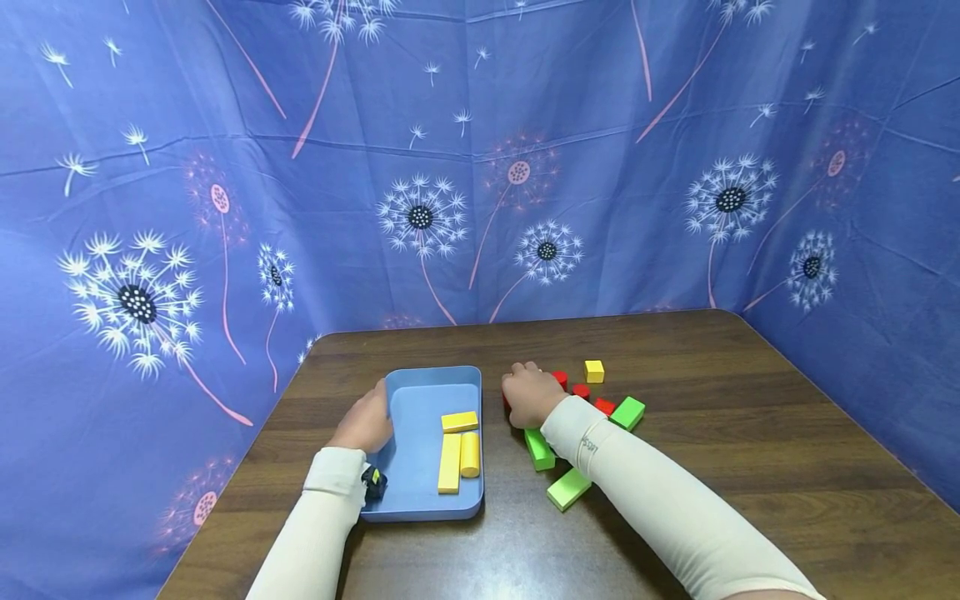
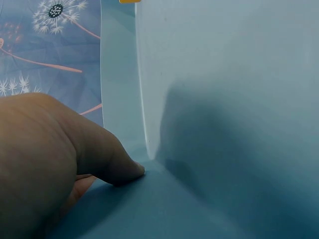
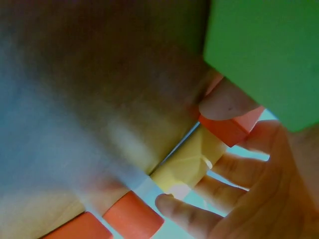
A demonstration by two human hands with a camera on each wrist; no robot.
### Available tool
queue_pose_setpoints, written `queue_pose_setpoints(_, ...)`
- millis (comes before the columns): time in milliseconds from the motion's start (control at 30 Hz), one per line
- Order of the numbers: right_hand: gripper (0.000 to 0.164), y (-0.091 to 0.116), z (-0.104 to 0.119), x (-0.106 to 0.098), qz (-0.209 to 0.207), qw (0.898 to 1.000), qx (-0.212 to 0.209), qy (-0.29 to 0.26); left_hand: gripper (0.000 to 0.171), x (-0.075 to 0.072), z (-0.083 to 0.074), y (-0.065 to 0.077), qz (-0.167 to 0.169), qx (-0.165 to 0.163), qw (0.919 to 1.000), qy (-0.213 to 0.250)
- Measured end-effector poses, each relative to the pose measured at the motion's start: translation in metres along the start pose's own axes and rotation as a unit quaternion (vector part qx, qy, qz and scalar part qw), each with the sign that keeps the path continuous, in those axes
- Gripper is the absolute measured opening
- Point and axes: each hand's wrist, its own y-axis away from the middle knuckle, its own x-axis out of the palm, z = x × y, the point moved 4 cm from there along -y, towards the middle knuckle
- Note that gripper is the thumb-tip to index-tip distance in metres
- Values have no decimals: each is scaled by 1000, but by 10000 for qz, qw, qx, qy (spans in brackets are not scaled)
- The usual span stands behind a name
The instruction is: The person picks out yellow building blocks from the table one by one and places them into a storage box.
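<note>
On the left wall of a blue tray [image 1: 420, 378], my left hand [image 1: 366, 419] grips the rim, with the thumb [image 2: 119, 164] on the inside. Inside the tray lie a yellow cylinder [image 1: 469, 455] and two yellow rectangular blocks. My right hand [image 1: 529, 395] reaches palm-down into a group of blocks right of the tray. Its fingers curl round a yellow block [image 3: 189, 162], seen from below in the right wrist view. Close to the thumb in that view is a red block [image 3: 232, 129]. From the head view, the hand covers most of what it holds.
Green blocks [image 1: 568, 489] lie under and beside my right forearm. Red cylinders [image 1: 581, 390] and a small yellow cube [image 1: 594, 372] sit right of that hand. The wooden table [image 1: 675, 350] meets a blue dandelion-print cloth [image 1: 600, 167] at the back and sides.
</note>
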Motion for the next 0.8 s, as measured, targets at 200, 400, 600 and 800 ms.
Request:
queue_pose_setpoints(200,36,-1,-1,2,-76,9999,-94,101,69,1,0,1,-9,-23,10000,41)
queue_pose_setpoints(400,32,-1,1,0,-196,9997,-83,90,70,0,-2,1,-2,-26,10000,56)
queue_pose_setpoints(600,34,2,4,-8,-288,9993,-106,198,70,-1,-3,2,16,-74,10000,56)
queue_pose_setpoints(800,39,1,4,-15,-431,9986,-160,276,69,0,-1,1,-3,-102,9999,31)
